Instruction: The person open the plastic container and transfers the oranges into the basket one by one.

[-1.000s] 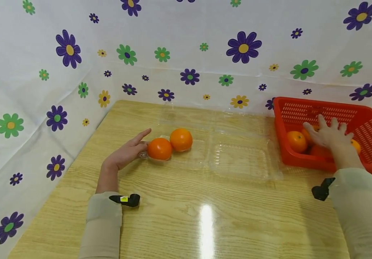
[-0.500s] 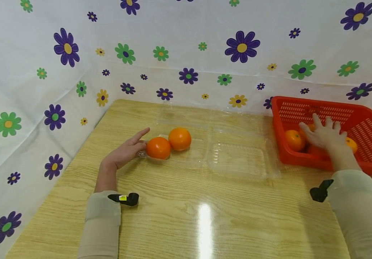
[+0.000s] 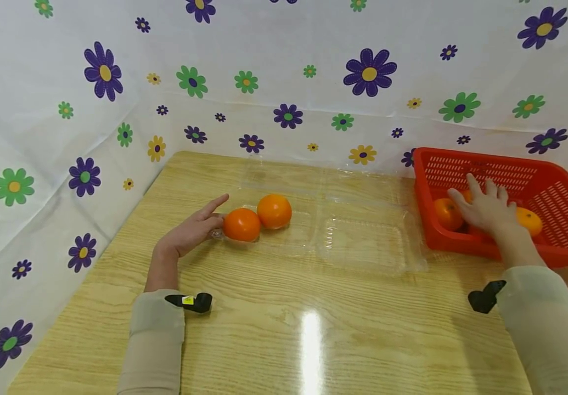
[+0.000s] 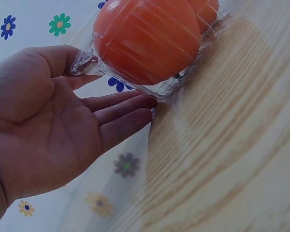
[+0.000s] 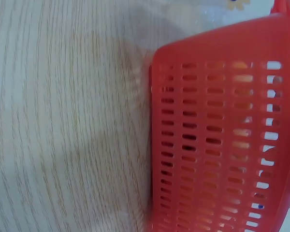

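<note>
Shifted slightly leftward: right hand [image 3: 486,208], fingers spread, over oranges [image 3: 449,213] in red basket [image 3: 550,186] far right; grasp possibly not yet closed. Left hand [image 3: 192,230] flat, fingers straight, steadying clear tray [image 3: 363,241] holding two oranges [image 3: 241,225].

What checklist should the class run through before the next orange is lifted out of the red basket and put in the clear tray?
1. Left hand steadies the clear tray: ok, straight fingers touch its near-left corner.
2. Room in the tray: ok, only two oranges sit at its left end; the right compartments are bare.
3. Right hand is in the red basket: ok, spread over the fruit.
4. Right hand grips an orange: cannot tell, the hand hides what is beneath it.
5. Fruit left in the basket: ok, oranges show on either side of the hand.
6. Path from basket to tray is free: ok, they lie side by side.
</note>
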Action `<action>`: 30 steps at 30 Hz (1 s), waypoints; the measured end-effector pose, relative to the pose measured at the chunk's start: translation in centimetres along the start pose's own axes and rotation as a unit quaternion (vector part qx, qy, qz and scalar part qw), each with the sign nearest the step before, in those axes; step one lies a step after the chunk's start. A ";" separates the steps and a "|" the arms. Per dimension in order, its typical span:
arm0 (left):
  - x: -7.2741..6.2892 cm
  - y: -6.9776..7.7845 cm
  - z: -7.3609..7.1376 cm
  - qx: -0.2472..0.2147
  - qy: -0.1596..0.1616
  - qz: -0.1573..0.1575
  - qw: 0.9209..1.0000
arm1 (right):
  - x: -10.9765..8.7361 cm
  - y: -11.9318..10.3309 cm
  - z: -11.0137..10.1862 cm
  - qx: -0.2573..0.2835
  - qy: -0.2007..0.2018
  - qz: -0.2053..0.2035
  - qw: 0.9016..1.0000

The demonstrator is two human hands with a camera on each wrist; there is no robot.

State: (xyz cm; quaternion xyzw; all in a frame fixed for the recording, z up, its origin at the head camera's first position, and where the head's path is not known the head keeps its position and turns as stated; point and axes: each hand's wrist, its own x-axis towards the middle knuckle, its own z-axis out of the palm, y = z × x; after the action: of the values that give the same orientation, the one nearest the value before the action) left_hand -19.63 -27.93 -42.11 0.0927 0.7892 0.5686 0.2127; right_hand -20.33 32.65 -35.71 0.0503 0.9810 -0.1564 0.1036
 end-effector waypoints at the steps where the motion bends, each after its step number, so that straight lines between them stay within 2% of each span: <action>1: 0.0 0.0 0.0 -0.001 0.001 0.000 1.000 | -0.1 -0.2 0.0 0.001 0.003 -0.003 1.000; 20: 0.0 -0.1 0.0 0.004 0.002 0.000 1.000 | -1.7 -2.7 0.4 0.008 0.031 -0.059 0.998; 30: 0.0 -0.1 -0.1 0.007 0.002 0.003 1.000 | -2.9 -4.9 0.7 0.014 0.046 -0.090 0.995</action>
State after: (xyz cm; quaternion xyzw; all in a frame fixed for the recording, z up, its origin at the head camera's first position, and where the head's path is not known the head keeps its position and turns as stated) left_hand -19.64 -28.03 -42.19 0.0951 0.7931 0.5642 0.2089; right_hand -18.00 27.61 -34.31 -0.0294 0.9829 -0.1766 0.0431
